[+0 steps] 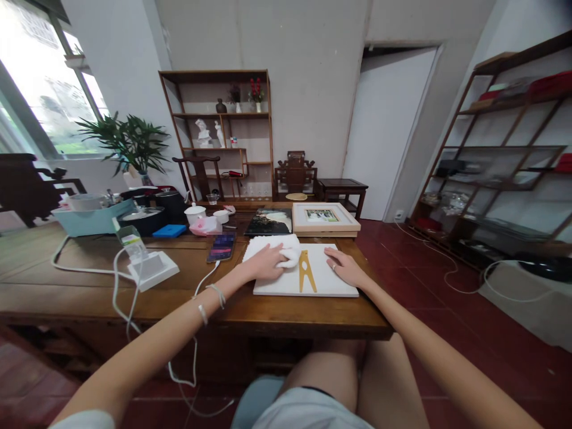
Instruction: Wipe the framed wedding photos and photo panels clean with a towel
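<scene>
A white board (pixel 330 283) lies flat near the front edge of the wooden table, with a golden-yellow A-shaped figure with an oval hole (pixel 307 275) at its middle. My left hand (pixel 267 262) grips a bunched white cloth (pixel 292 251). The cloth spreads out behind and beside the hand, over the board's left part. Stretched fingers of my right hand (pixel 345 266), one with a ring, rest flat on the board's right side. Both hands are apart from the yellow figure.
Behind the board lie a dark picture (pixel 269 221) and a light wooden frame (pixel 353 225). To the left are a phone (pixel 221 247) on a white cable, a pink bag (pixel 205 225), a white box (pixel 156 274), a black pot (pixel 172 204) and a light-blue bin (pixel 92 220).
</scene>
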